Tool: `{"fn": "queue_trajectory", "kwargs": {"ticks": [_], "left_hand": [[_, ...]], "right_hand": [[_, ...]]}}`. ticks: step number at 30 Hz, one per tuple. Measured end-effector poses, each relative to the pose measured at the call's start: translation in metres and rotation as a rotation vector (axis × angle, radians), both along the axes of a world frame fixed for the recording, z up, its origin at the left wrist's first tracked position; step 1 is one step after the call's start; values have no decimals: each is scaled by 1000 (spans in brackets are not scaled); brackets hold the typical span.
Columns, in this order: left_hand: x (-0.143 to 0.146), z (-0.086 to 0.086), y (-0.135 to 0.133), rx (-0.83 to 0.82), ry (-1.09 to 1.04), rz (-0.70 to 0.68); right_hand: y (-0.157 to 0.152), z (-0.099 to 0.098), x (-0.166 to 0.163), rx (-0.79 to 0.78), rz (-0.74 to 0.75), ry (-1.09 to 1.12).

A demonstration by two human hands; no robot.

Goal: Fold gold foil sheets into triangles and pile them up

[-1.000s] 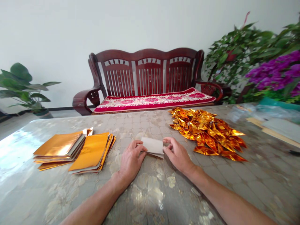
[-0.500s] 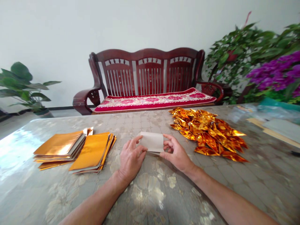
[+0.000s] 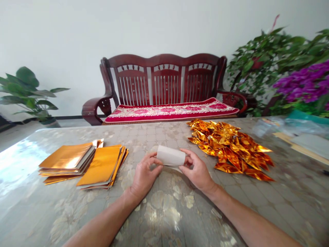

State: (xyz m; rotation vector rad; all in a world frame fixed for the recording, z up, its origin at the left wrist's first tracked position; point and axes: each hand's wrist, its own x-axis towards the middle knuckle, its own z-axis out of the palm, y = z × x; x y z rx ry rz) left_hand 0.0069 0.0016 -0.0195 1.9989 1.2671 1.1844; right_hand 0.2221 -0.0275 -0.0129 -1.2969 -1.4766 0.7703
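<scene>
Marbled bench [image 3: 164,209] lies bare near the wrists, where the left hand [image 3: 144,176] and right hand [image 3: 196,171] pinch opposite ends of a curled white sheet [image 3: 171,157] held just above it, flat gold stacks [image 3: 84,164] lying left, a folded gold heap [image 3: 231,149] close on the right, and a wooden settee [image 3: 164,89] beyond the far edge.

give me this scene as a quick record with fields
left hand: pinches the left end of the paper sheet
right hand: pinches its right end
paper sheet: curved over, white side showing
left of hands: two stacks of gold foil sheets on the table
right of hands: pile of folded gold foil pieces
behind table: wooden bench with red cushion, potted plant, purple flowers
</scene>
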Motion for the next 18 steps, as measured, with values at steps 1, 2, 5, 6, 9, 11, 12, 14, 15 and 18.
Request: {"fn": "queue_trajectory", "kwargs": {"ticks": [1, 2, 5, 6, 9, 11, 12, 14, 15, 18], "left_hand": [[1, -1, 1, -51, -56, -9], [1, -2, 2, -101, -114, -12], [5, -1, 3, -227, -346, -15], [6, 0, 3, -263, -437, -33], [7, 4, 5, -365, -625, -106], [6, 6, 7, -406, -663, -135], [4, 7, 9, -427, -667, -147], [0, 8, 12, -485, -668, -198], [-2, 8, 13, -518, -663, -237], [-8, 10, 15, -585, -597, -386]], "right_hand": [[0, -1, -1, 1, 13, 26], [0, -1, -1, 2, 28, 44], [-2, -2, -3, 11, 69, 25], [-4, -1, -4, 23, 77, -13], [-11, 1, -4, 121, 107, -192], [-15, 1, -4, 171, 202, -311], [-17, 1, -4, 211, 257, -369], [-18, 0, -4, 298, 344, -451], [-18, -1, -4, 332, 347, -460], [-12, -2, -4, 356, 199, -409]]}}
